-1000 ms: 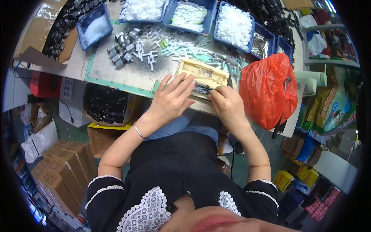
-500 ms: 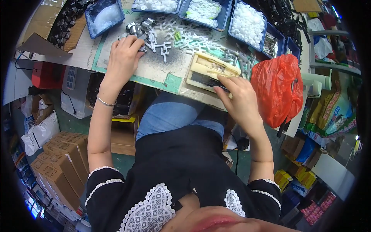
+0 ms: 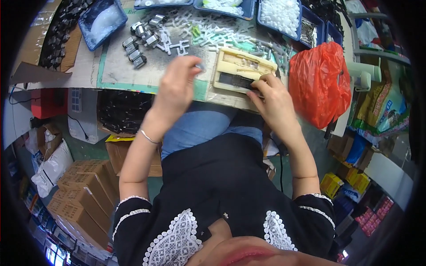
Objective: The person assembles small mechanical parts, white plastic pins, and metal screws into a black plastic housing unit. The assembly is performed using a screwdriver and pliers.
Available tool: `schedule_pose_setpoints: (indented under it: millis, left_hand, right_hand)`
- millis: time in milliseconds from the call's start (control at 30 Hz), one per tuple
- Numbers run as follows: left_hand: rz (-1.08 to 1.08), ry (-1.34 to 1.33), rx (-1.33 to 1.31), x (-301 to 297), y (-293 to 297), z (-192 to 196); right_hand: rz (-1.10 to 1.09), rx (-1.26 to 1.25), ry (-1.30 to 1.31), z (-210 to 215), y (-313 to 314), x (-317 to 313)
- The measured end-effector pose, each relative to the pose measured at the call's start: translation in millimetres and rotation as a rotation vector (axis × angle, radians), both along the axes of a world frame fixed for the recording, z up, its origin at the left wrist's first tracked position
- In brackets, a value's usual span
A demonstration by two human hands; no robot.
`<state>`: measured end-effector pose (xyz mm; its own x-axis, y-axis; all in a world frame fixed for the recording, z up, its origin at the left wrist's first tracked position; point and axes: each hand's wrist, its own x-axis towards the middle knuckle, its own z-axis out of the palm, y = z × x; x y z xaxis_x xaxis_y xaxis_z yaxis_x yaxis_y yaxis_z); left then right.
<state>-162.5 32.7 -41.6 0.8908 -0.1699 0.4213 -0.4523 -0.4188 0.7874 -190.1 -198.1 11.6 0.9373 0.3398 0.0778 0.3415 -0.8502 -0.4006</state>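
My left hand (image 3: 175, 86), slightly blurred, is raised over the table's front edge. Its fingers are pinched, and a small grey piece (image 3: 199, 67) shows at the tips. A cream block-shaped fixture (image 3: 224, 66) with recesses lies to its right. In the fixture's near slot sits a long black part (image 3: 235, 80). My right hand (image 3: 275, 95) has thumb and fingers closed about the right end of that part, partly hiding it. Several shiny metal pieces (image 3: 133, 52) lie at the left, beside white branched plastic pieces (image 3: 177, 48).
Blue bins (image 3: 91, 43) along the back hold white plastic parts and metal pins. A red plastic bag (image 3: 317, 84) stands right of the fixture. Black parts (image 3: 57, 42) lie on cardboard at the left. Cardboard boxes (image 3: 84, 195) are stacked on the floor.
My left hand has moved right from the metal pieces toward the fixture, with a small grey piece at its fingertips. My right hand stays at the fixture. The view has shifted a little.
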Motion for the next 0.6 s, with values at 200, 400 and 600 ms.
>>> schedule_pose_setpoints:
  millis: [200,400,600]
  left_hand:
    - [-0.122,-0.138,0.154,-3.3,-51.3,-2.5]
    - [-0.044,0.003,0.084,5.9,-53.1,-8.3]
    - [-0.086,0.217,0.000,14.4,-51.8,0.1]
  right_hand:
    - [-0.020,-0.011,-0.044,-8.2,-2.6,-7.2]
    - [-0.008,0.005,-0.088,-11.7,-6.6,-6.5]
    - [0.013,0.010,-0.046,-10.4,-10.8,-8.0]
